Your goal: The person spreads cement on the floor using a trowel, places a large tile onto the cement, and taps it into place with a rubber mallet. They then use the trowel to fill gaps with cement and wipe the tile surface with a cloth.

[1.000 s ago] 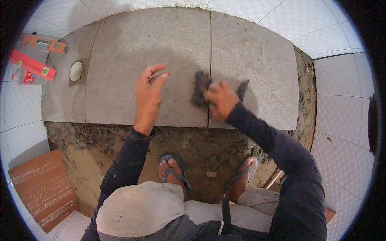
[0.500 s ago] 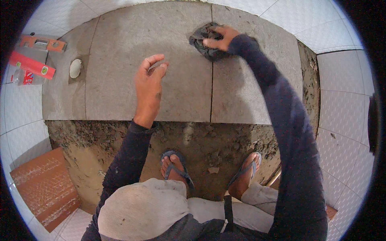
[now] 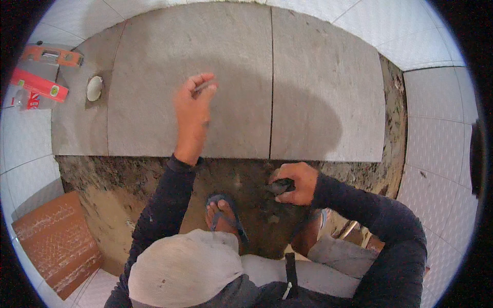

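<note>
Right hand (image 3: 295, 182) clamped around a dark rag (image 3: 280, 187), held over the bare mortar bed (image 3: 154, 179) just below the edge of the grey tiles (image 3: 318, 102). Left hand (image 3: 192, 110) rests on the tiles up and to the left, fingers curled on a small thin object, kind unclear. Farther left: round white drain cap (image 3: 94, 88), orange level (image 3: 38, 84). Sandalled foot (image 3: 223, 215) below-left of rag.

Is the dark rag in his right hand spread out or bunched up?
Bunched up: the right hand closes around the rag, so only a small dark wad shows.
</note>
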Available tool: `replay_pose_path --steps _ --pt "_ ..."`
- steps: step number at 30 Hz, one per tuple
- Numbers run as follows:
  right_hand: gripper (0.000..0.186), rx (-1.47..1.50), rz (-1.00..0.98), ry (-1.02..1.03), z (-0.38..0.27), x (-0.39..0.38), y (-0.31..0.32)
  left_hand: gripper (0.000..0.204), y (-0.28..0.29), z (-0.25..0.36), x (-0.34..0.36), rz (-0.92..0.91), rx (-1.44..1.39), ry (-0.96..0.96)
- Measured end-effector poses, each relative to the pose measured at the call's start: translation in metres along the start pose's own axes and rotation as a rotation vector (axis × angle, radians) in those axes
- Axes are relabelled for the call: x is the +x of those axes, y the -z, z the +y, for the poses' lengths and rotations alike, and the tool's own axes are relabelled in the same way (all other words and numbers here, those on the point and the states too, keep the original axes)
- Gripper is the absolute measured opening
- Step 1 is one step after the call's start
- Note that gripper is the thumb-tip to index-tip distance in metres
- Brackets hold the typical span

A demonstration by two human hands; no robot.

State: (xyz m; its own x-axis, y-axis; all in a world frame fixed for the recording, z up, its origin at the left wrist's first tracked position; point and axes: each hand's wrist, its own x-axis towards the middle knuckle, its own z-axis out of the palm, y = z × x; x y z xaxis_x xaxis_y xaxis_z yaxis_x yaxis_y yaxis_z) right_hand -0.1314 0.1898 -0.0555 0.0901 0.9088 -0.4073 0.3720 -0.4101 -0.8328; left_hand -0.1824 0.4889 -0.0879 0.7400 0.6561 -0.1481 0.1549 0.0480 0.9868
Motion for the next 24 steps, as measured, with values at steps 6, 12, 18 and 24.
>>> replay_pose_path --steps 6,12,18,24 --pt "0.045 0.032 0.116 -0.021 -0.029 0.038 0.143 0.029 0.009 0.0 0.007 0.026 0.042 -0.088" --pt "0.052 0.025 0.561 -0.093 -0.07 0.101 0.151 0.036 -0.01 0.018 -0.002 -0.122 -0.499 0.184" --pt "0.059 -0.024 0.632 0.134 -0.062 0.12 0.107 0.047 -0.003 0.038 0.034 0.079 -0.533 0.24" --pt "0.032 -0.395 0.31 -0.19 0.012 -0.017 0.187 0.039 0.046 0.04 0.226 0.424 0.786 -0.325"
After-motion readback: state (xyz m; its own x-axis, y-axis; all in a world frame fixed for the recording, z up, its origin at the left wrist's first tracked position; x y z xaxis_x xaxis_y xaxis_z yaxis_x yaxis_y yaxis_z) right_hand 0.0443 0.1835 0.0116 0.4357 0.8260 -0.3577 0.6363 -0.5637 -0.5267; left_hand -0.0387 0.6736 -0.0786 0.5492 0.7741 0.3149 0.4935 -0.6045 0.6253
